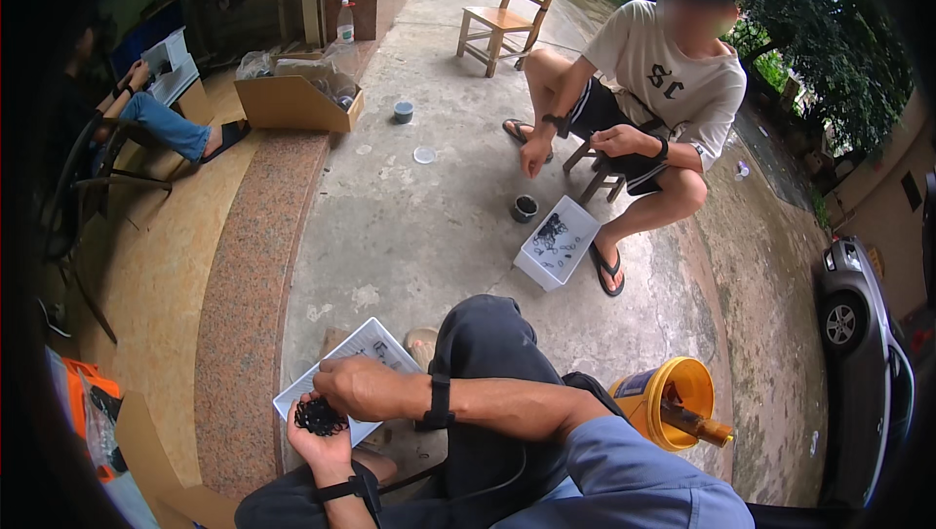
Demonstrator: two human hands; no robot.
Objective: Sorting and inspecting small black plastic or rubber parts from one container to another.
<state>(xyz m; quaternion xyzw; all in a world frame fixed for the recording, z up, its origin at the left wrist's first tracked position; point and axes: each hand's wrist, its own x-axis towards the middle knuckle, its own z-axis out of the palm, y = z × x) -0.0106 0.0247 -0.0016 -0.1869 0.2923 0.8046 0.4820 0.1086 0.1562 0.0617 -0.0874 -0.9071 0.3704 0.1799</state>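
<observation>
My left hand (322, 449) is turned palm up and cupped under a pile of small black rings (320, 417). Above it, my right hand (369, 385) is bent over the palm with its fingers drawn together at the pile. Its fingertips are partly hidden, so whatever they pinch does not show. Both hands are over the near side of a white plastic tray (363, 431). A few small dark and clear pieces (378, 346) lie in the part of the tray beyond my right hand.
Opposite, a person (663, 80) sits by another white tray (546, 274) and a small tub of black pieces (525, 207). A yellow bucket (682, 373) stands right of my knee. A cardboard box (292, 105) and a seated person (117, 100) are at far left.
</observation>
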